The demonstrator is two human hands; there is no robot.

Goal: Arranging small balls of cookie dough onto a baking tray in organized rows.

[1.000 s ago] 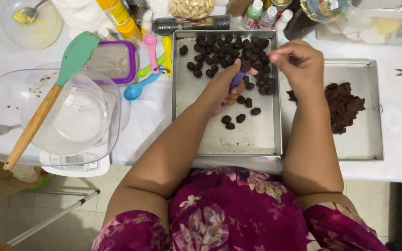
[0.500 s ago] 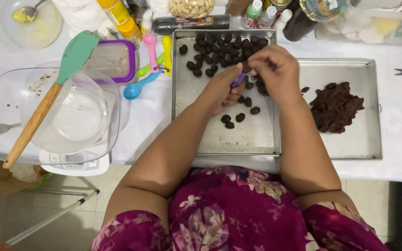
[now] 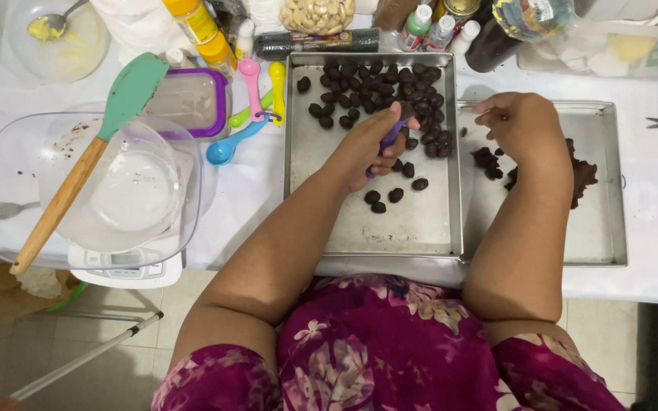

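Left hand (image 3: 371,148) grip clenched on small purple-handled scoop (image 3: 391,135) over rectangular metal tray (image 3: 420,228) of dark dough balls (image 3: 401,87), ready to drop portions. Right hand (image 3: 523,125) pinches at dark dough lump (image 3: 580,175) in second tray (image 3: 599,236); grip contents unclear.

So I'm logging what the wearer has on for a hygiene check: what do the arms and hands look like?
Both arms are bare from shoulder to wrist, with no gloves, rings, watch or bracelets visible on the left hand or the right hand. The magenta floral-print fabric garment is sleeveless or short-sleeved.
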